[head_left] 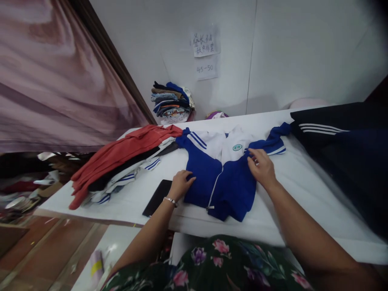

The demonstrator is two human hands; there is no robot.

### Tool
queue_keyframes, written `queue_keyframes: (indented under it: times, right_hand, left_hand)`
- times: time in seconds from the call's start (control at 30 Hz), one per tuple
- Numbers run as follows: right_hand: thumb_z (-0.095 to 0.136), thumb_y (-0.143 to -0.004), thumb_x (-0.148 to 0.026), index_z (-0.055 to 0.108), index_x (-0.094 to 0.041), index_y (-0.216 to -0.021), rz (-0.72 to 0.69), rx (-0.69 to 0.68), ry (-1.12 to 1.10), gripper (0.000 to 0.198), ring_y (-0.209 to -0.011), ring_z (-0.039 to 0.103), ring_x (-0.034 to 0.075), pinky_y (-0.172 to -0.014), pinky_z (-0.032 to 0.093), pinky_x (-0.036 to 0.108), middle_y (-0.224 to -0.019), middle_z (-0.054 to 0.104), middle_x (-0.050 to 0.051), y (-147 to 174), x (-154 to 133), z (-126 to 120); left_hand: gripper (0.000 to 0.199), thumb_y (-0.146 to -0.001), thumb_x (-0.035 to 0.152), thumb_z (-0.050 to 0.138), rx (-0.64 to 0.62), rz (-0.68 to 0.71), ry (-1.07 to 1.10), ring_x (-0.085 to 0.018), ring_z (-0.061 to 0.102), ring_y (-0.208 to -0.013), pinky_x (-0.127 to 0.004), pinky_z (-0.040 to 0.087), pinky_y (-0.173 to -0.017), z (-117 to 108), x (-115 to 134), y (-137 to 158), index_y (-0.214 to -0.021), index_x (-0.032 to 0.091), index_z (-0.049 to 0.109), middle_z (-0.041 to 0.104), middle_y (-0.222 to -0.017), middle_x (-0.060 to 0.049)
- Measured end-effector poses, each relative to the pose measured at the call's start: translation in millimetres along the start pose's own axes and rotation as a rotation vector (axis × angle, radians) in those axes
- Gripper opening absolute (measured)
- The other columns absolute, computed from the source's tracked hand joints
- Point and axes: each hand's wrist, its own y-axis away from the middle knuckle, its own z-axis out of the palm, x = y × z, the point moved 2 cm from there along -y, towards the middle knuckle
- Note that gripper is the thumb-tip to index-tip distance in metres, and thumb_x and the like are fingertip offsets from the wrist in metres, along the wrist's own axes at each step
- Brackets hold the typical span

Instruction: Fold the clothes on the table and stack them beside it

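Note:
A blue and white zip jacket [204, 178] lies front up on the table, with a round green badge on its white chest and striped sleeves. One blue sleeve [274, 139] stretches out to the right; most of the other is hidden from view. My left hand [182, 184] rests at the jacket's left side, fingers loosely bent and apart. At the opposite side, my right hand [263, 167] touches the cloth near the sleeve's base, its thumb and forefinger apart. The zip [215, 186] runs down the front to a pull at the hem.
Red, black and white garments [127, 149] lie heaped on the left. A flat black object [157, 198] sits beside my left wrist. Dark clothing [339, 149] covers the table's right end. A folded clothes stack [172, 103] stands at the back, below paper signs [206, 46] on the wall.

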Motion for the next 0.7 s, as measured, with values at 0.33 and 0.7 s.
queue_keyframes:
  times: [0.33,0.7]
  right_hand:
    - [0.047,-0.091,-0.022,0.067,-0.019,-0.111,-0.386,-0.616,-0.045,0.028,-0.092,0.06,0.02,-0.083,0.048,0.035,-0.097,0.069,0.007,54.3,-48.1,43.4]
    - [0.055,-0.091,-0.034,0.061,-0.02,-0.117,-0.565,-0.565,-0.088,0.031,-0.098,0.057,0.022,-0.084,0.042,0.039,-0.105,0.067,0.01,108.8,-100.4,18.6]
  left_hand:
    - [0.016,-0.085,0.024,0.057,-0.007,-0.104,-0.086,-0.024,0.059,-0.097,-0.036,0.047,-0.087,-14.3,1.8,24.1,-0.098,0.019,0.065,0.065,-0.102,-0.008]
    - [0.029,-0.08,0.029,0.069,-0.142,0.292,0.102,-0.024,0.057,-0.109,-0.041,0.043,-0.096,-7.2,28.2,68.9,-0.108,0.024,0.068,0.064,-0.115,-0.008]
